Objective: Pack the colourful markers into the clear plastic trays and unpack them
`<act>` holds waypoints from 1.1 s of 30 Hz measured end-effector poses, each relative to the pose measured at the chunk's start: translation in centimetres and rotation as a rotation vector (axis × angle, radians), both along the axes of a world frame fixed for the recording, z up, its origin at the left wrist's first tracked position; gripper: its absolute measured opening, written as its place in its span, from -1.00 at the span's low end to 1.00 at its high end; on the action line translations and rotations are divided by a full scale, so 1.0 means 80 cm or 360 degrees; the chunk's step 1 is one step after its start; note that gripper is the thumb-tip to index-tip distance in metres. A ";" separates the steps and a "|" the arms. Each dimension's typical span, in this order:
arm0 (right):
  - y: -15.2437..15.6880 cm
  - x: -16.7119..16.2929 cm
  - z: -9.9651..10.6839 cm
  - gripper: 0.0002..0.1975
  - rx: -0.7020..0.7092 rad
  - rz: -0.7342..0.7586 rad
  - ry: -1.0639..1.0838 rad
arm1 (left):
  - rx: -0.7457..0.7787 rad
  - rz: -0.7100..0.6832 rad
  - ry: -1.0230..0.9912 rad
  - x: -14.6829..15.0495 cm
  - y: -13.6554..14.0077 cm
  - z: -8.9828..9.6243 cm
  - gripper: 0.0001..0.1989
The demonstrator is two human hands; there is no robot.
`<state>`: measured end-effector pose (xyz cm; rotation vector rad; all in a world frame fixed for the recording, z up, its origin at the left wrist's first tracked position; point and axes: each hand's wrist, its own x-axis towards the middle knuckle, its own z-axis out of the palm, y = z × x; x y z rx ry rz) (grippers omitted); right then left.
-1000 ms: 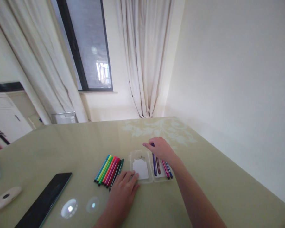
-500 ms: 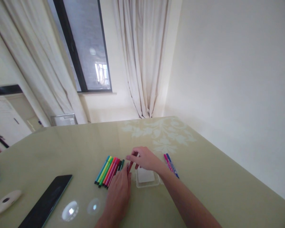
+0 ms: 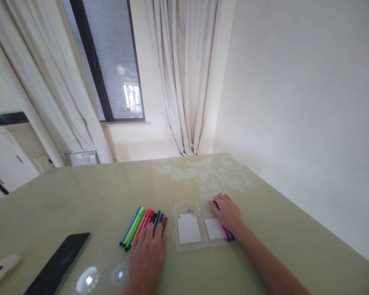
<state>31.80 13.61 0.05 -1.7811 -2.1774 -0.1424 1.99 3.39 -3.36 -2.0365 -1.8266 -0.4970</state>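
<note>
At the near left edge of the table [image 3: 92, 196], a black flat device [image 3: 60, 262] lies at a slant, with a pale oval object [image 3: 10, 263] beside it, cut by the picture's edge. To the right, the left hand [image 3: 147, 254] rests palm down, its fingers stretched out and laid over a row of markers [image 3: 137, 225] rather than closed round any one. The row runs from blue, yellow and green through orange, pink and red to black, dark green, purple and brown, the markers side by side on the table.

Just right of the row, a clear plastic case [image 3: 190, 247] lies unfolded, a white card in each half. Over its right half is the right hand [image 3: 229, 215], fingers bent over a pink marker [image 3: 225, 232] and a dark blue marker [image 3: 231, 236]; whether they grip cannot be told.

Beyond, a pale leaf pattern [image 3: 209, 172] marks the far table. Behind it hang cream curtains [image 3: 187, 82] on either side of a dark-framed window [image 3: 113, 61].
</note>
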 end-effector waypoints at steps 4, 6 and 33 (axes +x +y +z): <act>0.002 -0.001 -0.011 -0.73 0.0050 0.0067 0.0011 | -0.0013 0.0078 0.0034 -0.019 0.008 -0.001 -0.65; 0.005 -0.001 -0.011 -0.76 0.0049 0.0090 0.0036 | 0.0008 0.0125 0.0026 -0.025 0.010 0.002 -0.65; 0.000 0.037 0.032 -0.42 0.0080 0.0024 0.1655 | -0.0174 -0.0740 -0.0237 0.019 -0.006 -0.016 -0.62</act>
